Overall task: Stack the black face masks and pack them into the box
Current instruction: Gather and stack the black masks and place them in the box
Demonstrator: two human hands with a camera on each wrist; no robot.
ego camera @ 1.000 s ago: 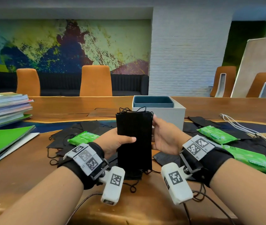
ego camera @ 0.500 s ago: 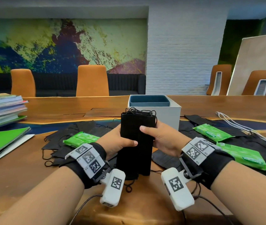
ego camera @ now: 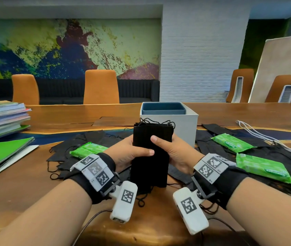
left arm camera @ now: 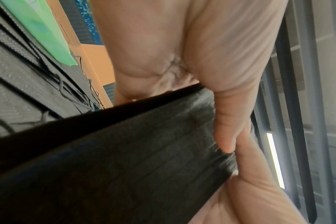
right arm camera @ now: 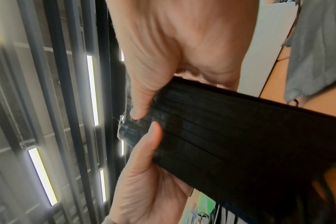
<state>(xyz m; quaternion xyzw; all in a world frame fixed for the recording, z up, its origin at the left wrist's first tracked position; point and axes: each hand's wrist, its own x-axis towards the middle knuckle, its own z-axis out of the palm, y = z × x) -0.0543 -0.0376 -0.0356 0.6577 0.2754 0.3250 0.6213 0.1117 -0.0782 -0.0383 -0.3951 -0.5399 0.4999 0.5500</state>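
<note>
A stack of black face masks stands on end in front of me, ear loops sticking out at its top and bottom. My left hand grips its left side, thumb across the front. My right hand grips the right side, thumb also on the front. The left wrist view shows the stack under my thumb; the right wrist view shows it between both thumbs. Behind the stack stands the white box with a blue liner, open on top. Loose black masks lie spread on the table.
Green wipe packets lie at left and right among the masks. A pile of books and a green folder sit at far left. White cords run at right. Orange chairs stand behind the table.
My right thumb has come round onto the front of the stack. The stack has dropped lower and my hands have closed in on it.
</note>
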